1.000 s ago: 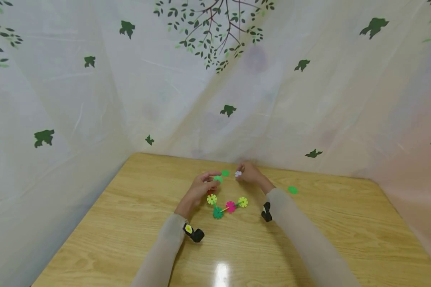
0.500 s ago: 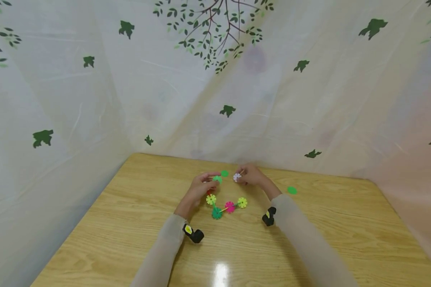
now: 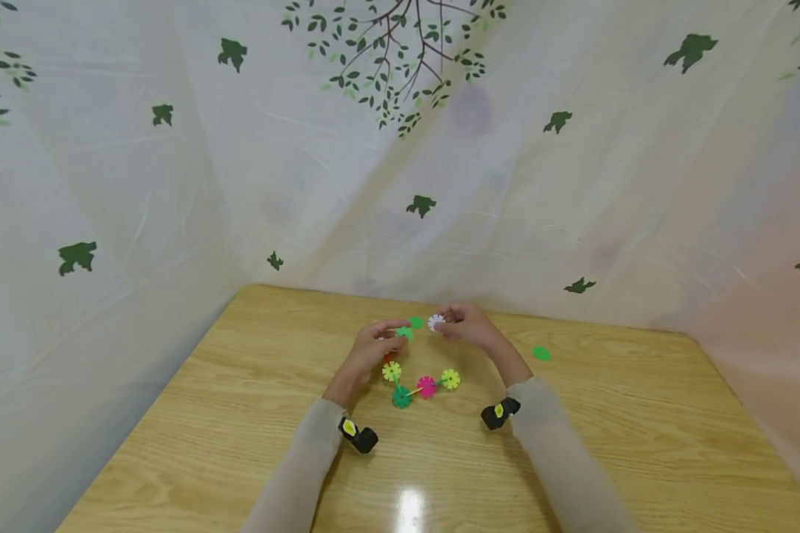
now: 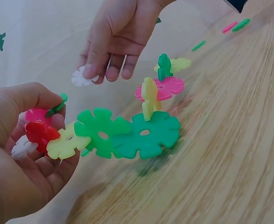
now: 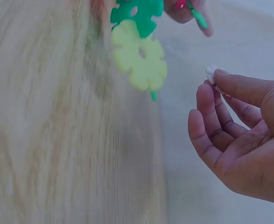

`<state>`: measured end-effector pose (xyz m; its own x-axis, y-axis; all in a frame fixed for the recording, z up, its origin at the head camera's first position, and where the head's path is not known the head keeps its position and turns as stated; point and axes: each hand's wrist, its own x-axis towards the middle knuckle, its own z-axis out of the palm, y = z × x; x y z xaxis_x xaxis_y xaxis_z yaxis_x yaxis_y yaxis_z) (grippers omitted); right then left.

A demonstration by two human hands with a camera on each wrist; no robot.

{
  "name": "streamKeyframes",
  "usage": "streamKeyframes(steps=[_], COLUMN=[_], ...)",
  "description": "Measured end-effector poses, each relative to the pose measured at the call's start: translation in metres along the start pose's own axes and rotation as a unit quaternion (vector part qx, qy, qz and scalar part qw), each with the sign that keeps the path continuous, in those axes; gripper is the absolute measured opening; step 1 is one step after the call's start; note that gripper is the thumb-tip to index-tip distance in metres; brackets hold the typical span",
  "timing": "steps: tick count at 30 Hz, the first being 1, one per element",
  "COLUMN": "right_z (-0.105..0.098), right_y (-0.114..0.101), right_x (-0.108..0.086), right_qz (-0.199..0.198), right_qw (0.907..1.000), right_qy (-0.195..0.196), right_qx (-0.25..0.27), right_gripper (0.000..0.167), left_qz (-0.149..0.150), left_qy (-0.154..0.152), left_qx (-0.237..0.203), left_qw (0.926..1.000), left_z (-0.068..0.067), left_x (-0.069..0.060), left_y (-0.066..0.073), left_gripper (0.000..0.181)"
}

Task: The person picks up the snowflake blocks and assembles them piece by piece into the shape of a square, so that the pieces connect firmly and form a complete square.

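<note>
Left hand [image 3: 370,352], head view: fingers gripping one end of a disc chain [image 3: 402,397], light green disc [image 3: 404,334] at the fingertips.
Right hand [image 3: 470,326], head view: thumb and finger pinching a single white disc [image 3: 436,323], near the gripped end but apart from it.
Surface [image 3: 240,414], head view: pale wood; loose green disc [image 3: 541,354] lying flat, to the right of the right hand.
Chain end, left wrist view: red disc [image 4: 42,134], pink disc [image 4: 36,115] and second white disc [image 4: 22,148] gathered against the left palm, presumably for steadiness.
Chain middle, left wrist view: dark green disc [image 4: 148,140] over its own shadow, apparently raised; upright yellow disc [image 4: 150,100] slotted crosswise into it, likely for a firm joint.
White disc, right wrist view: nipped near the edge, probably to leave rim slots free; other fingers loosely bent.
Containers: none in view; pieces loose, joined or in hand.
</note>
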<state>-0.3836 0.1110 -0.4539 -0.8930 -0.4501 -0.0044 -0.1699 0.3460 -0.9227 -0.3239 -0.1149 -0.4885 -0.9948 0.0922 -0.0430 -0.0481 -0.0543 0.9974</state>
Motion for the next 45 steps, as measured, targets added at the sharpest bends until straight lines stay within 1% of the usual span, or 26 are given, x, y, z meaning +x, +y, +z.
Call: streamKeyframes(steps=[6, 10, 15, 19, 28, 32, 38, 45], right_z=[0.007, 0.013, 0.02, 0.024, 0.025, 0.025, 0.023, 0.021], right_y=[-0.007, -0.006, -0.003, -0.001, -0.002, -0.003, -0.006, -0.007], right_x=[-0.009, -0.011, -0.013, -0.015, -0.015, -0.015, -0.018, -0.019], right_qz=[-0.02, -0.035, -0.052, -0.064, -0.08, -0.089, -0.111, -0.135], right_qw=[0.9993, 0.9983, 0.997, 0.9966, 0.9956, 0.9951, 0.9937, 0.9909], right_qy=[0.014, 0.025, 0.026, 0.026, 0.023, 0.02, 0.01, 0.006], right_qx=[0.027, 0.04, 0.05, 0.046, 0.043, 0.038, 0.015, 0.002], right_gripper=[0.026, 0.024, 0.021, 0.02, 0.019, 0.017, 0.012, 0.008], left_qz=[0.0, 0.002, -0.004, -0.011, -0.005, -0.003, -0.008, 0.0], left_qy=[0.0, -0.004, -0.009, -0.011, -0.011, -0.018, -0.029, -0.041], left_qx=[-0.007, -0.004, 0.001, 0.002, 0.001, 0.008, 0.013, -0.009], left_qw=[1.0, 1.0, 1.0, 0.9999, 0.9999, 0.9998, 0.9995, 0.9991], left_z=[-0.001, -0.001, 0.0, 0.001, 0.002, 0.002, 0.001, 0.003], left_x=[0.0, 0.0, 0.0, 0.0, 0.001, 0.002, 0.0, -0.001], left_y=[-0.003, -0.004, -0.004, -0.003, -0.002, -0.002, 0.0, 0.002], left_gripper=[0.035, 0.034, 0.033, 0.033, 0.035, 0.036, 0.034, 0.032])
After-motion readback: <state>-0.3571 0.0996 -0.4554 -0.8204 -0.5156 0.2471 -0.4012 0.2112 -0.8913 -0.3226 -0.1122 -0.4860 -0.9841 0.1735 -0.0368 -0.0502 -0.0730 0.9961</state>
